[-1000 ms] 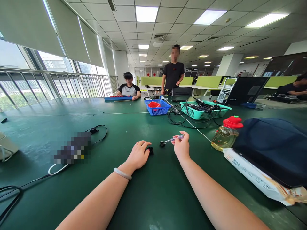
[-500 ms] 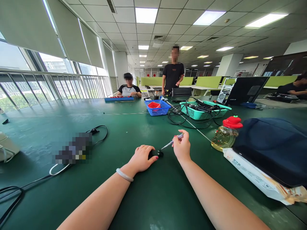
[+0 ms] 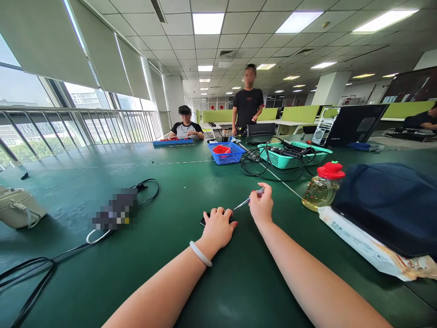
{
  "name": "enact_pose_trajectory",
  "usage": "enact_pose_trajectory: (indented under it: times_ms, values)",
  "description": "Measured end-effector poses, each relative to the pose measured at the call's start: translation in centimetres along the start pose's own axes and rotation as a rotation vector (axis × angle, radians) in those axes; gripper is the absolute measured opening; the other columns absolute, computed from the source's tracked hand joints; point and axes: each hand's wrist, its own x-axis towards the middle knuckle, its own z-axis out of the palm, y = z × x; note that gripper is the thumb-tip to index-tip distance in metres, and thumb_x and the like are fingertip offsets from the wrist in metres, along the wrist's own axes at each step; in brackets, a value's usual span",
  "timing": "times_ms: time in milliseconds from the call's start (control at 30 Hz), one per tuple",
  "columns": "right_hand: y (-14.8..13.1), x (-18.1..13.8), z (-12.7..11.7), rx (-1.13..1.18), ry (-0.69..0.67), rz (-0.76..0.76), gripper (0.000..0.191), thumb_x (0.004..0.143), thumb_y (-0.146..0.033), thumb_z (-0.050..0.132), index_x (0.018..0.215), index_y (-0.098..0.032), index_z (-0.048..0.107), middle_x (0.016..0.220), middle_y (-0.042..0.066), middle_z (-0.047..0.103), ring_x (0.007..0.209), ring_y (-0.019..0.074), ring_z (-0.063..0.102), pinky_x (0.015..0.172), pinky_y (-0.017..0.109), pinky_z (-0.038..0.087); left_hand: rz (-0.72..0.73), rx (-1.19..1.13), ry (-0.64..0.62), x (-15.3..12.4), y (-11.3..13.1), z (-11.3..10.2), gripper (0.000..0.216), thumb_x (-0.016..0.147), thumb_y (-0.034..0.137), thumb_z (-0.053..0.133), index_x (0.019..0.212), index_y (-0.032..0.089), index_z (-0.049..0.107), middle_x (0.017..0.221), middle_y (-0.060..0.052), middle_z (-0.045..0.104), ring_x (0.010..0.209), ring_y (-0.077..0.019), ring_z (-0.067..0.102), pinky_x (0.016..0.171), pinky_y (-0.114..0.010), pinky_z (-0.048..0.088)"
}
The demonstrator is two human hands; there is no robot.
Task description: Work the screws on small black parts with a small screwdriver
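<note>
My left hand [image 3: 219, 226] lies fingers-down on a small black object [image 3: 204, 220] on the green table [image 3: 218, 291]; most of that object is hidden under the fingers. My right hand [image 3: 261, 207] pinches a thin screwdriver [image 3: 248, 200] with a clear handle. The shaft slants down to the left, and its tip reaches the black object right by my left fingertips.
A glass oil bottle [image 3: 321, 187] with a red cap stands at the right, beside a dark blue bag [image 3: 389, 207] lying on a printed packet [image 3: 362, 248]. Black cables [image 3: 41, 269] run at the left. Blue basket [image 3: 223, 153] and teal basket [image 3: 290, 157] sit farther back. Two people are at the far end.
My left hand slid right and now covers the black object. The screwdriver tilted down from nearly level until its tip met the object. The view shifted slightly.
</note>
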Motion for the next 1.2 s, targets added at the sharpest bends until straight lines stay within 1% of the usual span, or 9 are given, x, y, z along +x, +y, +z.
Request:
enact_pose_trajectory:
  times_ms: [100, 300, 467, 600, 767, 833, 933, 1033, 1200]
  values:
    - [0.0, 0.1, -0.2, -0.001, 0.008, 0.019, 0.040, 0.079, -0.029, 0.050, 0.118, -0.019, 0.051, 0.066, -0.003, 0.060, 0.057, 0.0214, 0.061, 0.065, 0.035, 0.048, 0.042, 0.000, -0.002, -0.6, 0.1, 0.1, 0.025, 0.096, 0.038, 0.050, 0.113, 0.024, 0.061, 0.120, -0.011, 0.062, 0.119, -0.0329, 0.052, 0.107, -0.067, 0.033]
    - [0.0, -0.1, -0.4, 0.022, 0.008, 0.049, 0.041, 0.078, -0.029, 0.051, 0.117, -0.020, 0.051, 0.066, -0.003, 0.059, 0.058, 0.0211, 0.061, 0.066, 0.035, 0.048, 0.117, 0.004, -0.058, -2.9, 0.3, -0.8, 0.023, 0.096, 0.031, 0.048, 0.113, 0.024, 0.060, 0.123, -0.011, 0.060, 0.121, -0.0310, 0.051, 0.109, -0.063, 0.033]
    - [-0.1, -0.3, -0.4, 0.054, -0.028, 0.061, 0.042, 0.077, -0.030, 0.052, 0.118, -0.021, 0.050, 0.071, -0.002, 0.060, 0.059, 0.0201, 0.061, 0.064, 0.034, 0.048, 0.108, -0.032, -0.101, -7.2, -2.4, -2.9, 0.018, 0.096, 0.028, 0.046, 0.108, 0.027, 0.059, 0.118, -0.007, 0.061, 0.120, -0.0271, 0.052, 0.112, -0.059, 0.032]
    - [0.0, -0.4, -0.2, 0.069, -0.053, 0.064, 0.042, 0.077, -0.032, 0.052, 0.118, -0.022, 0.051, 0.072, -0.003, 0.061, 0.059, 0.0196, 0.061, 0.063, 0.034, 0.048, 0.036, -0.013, -0.060, -11.9, -8.3, -4.4, 0.021, 0.095, 0.030, 0.044, 0.108, 0.027, 0.060, 0.119, -0.005, 0.062, 0.118, -0.0244, 0.054, 0.110, -0.052, 0.039]
    - [0.2, -0.5, 0.0, 0.099, -0.081, 0.090, 0.042, 0.076, -0.033, 0.052, 0.117, -0.024, 0.051, 0.071, -0.003, 0.061, 0.058, 0.0191, 0.060, 0.060, 0.033, 0.048, -0.102, 0.076, 0.089, -18.0, -20.3, -6.1, 0.030, 0.094, 0.044, 0.044, 0.110, 0.030, 0.065, 0.121, -0.005, 0.067, 0.119, -0.0255, 0.058, 0.107, -0.045, 0.045]
    - [0.2, -0.5, 0.1, 0.101, -0.088, 0.090, 0.042, 0.076, -0.034, 0.052, 0.117, -0.023, 0.051, 0.071, -0.003, 0.061, 0.058, 0.0190, 0.060, 0.059, 0.033, 0.047, -0.150, 0.102, 0.102, -20.1, -25.2, -7.0, 0.032, 0.091, 0.046, 0.047, 0.111, 0.031, 0.066, 0.124, -0.004, 0.068, 0.121, -0.0262, 0.059, 0.107, -0.042, 0.046]
    - [0.2, -0.6, 0.1, 0.089, -0.099, 0.077, 0.042, 0.077, -0.034, 0.052, 0.117, -0.023, 0.051, 0.070, -0.004, 0.060, 0.057, 0.0187, 0.060, 0.059, 0.032, 0.047, -0.195, 0.113, 0.128, -22.1, -30.6, -8.4, 0.032, 0.087, 0.046, 0.050, 0.108, 0.033, 0.071, 0.121, -0.002, 0.072, 0.121, -0.0265, 0.060, 0.108, -0.039, 0.046]
    - [0.2, -0.6, 0.0, 0.079, -0.115, 0.066, 0.041, 0.077, -0.034, 0.052, 0.117, -0.023, 0.051, 0.070, -0.004, 0.060, 0.057, 0.0186, 0.060, 0.059, 0.033, 0.047, -0.216, 0.152, 0.151, -23.0, -32.9, -9.2, 0.034, 0.084, 0.046, 0.050, 0.103, 0.036, 0.076, 0.119, 0.001, 0.075, 0.127, -0.0300, 0.058, 0.109, -0.043, 0.045]
    - [0.3, -0.7, 0.1, 0.095, -0.120, 0.062, 0.040, 0.077, -0.034, 0.052, 0.116, -0.024, 0.051, 0.070, -0.004, 0.059, 0.057, 0.0180, 0.059, 0.058, 0.032, 0.047, -0.260, 0.332, 0.170, -22.9, -32.4, -9.3, 0.044, 0.077, 0.057, 0.055, 0.108, 0.036, 0.077, 0.126, -0.002, 0.072, 0.121, -0.0353, 0.060, 0.104, -0.051, 0.047]
